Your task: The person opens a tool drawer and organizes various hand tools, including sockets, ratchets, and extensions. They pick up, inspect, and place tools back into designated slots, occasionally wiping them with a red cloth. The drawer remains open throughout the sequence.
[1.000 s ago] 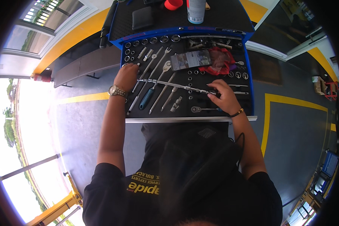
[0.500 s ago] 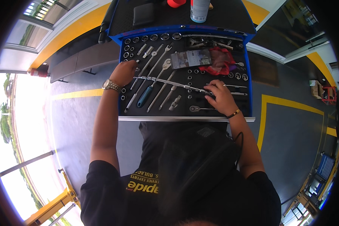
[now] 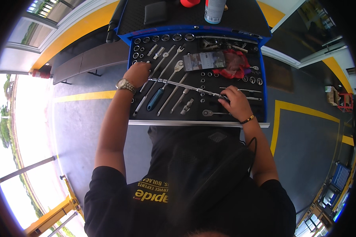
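In my right hand (image 3: pixel 236 103), the fingers close around the right end of a long chrome extension bar (image 3: pixel 182 85) with jointed sections, slanting across the open drawer. My left hand (image 3: pixel 137 74) is closed over the drawer's left side, beside the sockets (image 3: pixel 136 48). Its thumb side lies by the bar's left end; whatever its fingers pinch is hidden. Below the bar are a blue-handled ratchet (image 3: pixel 156 99), a universal joint (image 3: pixel 187 106) and a small ratchet (image 3: pixel 208 113). More slim bars lie slanted in the black foam.
A phone-like flat panel (image 3: pixel 204 61) rests beside a crumpled red cloth (image 3: pixel 236 65) on the tools. On the blue cabinet's top sit a black pouch (image 3: pixel 155 13) and a spray can (image 3: pixel 214 11). The drawer's silver front edge (image 3: pixel 197 124) runs before my body.
The drawer and both hands appear shifted slightly to the right in the picture. My right hand keeps its hold on the bar, and my left hand stays near the left-side sockets.
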Demonstrator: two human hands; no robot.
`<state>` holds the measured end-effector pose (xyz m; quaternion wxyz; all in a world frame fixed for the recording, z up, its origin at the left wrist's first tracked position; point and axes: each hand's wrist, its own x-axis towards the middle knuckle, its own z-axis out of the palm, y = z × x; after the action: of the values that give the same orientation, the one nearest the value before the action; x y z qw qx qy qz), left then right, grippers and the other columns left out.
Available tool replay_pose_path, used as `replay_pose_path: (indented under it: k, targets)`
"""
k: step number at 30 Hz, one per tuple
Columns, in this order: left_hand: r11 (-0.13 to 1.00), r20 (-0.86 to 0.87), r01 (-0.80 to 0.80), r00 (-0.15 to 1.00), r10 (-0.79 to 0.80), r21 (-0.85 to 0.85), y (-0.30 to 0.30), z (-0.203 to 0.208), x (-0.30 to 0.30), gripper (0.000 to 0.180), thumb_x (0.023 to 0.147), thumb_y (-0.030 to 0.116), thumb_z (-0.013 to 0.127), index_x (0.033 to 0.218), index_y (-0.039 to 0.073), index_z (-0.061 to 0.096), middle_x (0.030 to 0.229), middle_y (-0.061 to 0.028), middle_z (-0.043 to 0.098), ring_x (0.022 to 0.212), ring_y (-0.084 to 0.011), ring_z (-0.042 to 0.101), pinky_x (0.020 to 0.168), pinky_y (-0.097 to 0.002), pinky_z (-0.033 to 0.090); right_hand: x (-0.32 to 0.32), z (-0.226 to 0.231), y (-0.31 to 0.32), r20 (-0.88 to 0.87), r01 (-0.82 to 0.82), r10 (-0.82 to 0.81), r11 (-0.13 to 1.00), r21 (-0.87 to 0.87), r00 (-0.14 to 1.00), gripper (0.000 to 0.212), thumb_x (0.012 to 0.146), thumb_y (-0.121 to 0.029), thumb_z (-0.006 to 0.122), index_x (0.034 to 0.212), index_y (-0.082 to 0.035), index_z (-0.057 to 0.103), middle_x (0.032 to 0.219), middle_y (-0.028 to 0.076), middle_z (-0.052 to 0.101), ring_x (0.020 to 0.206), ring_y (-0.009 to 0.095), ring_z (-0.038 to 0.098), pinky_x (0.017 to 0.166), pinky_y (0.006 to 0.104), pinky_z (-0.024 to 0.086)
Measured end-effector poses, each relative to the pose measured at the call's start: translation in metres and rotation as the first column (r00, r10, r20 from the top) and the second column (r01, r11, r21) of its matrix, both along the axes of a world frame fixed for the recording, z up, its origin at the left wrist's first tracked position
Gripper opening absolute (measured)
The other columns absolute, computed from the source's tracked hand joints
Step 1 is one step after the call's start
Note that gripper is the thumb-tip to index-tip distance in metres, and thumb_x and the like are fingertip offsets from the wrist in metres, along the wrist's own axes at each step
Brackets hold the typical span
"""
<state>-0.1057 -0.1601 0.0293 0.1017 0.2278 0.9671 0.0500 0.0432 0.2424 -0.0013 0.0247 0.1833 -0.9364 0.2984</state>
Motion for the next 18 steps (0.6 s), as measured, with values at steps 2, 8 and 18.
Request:
replay_pose_path:
  k: [2,8,18]
  targets:
    - [0.999,-0.01,-0.054,0.999,0.054,0.001,-0.001,-0.007,0.001,0.016,0.089,0.01,0.056,0.096,0.004,0.069,0.101,-0.0207,0.072,0.101,-0.0406,0.068,0.091,-0.0506,0.053,0.002,0.0,-0.001,-0.019,-0.003,0.003,1.0,-0.01,1.0,0.024,0.084,-0.019,0.078,0.101,-0.007,0.066,0.1,0.008,0.062,0.096,0.03,0.063,0.082,0.0422,0.053]
    - [0.985,-0.048,-0.169,0.985,0.168,-0.025,0.007,0.008,0.012,0.014,0.09,0.013,0.059,0.097,0.006,0.07,0.1,-0.0191,0.072,0.099,-0.0393,0.069,0.086,-0.0503,0.055,0.001,0.0,-0.001,-0.015,-0.018,0.018,1.0,-0.016,1.0,0.024,0.085,-0.017,0.077,0.102,-0.005,0.064,0.098,0.01,0.061,0.093,0.031,0.063,0.08,0.0415,0.051]
    - [0.83,-0.297,0.297,0.94,-0.168,0.471,0.155,-0.004,0.109,0.038,0.093,0.029,0.069,0.124,0.008,0.064,0.112,-0.0101,0.067,0.1,-0.0329,0.066,0.093,-0.0446,0.05,0.004,0.006,0.002,0.133,0.047,-0.011,0.963,-0.266,0.991,0.023,0.093,-0.018,0.071,0.107,-0.001,0.066,0.095,0.014,0.064,0.088,0.033,0.065,0.079,0.0407,0.052]
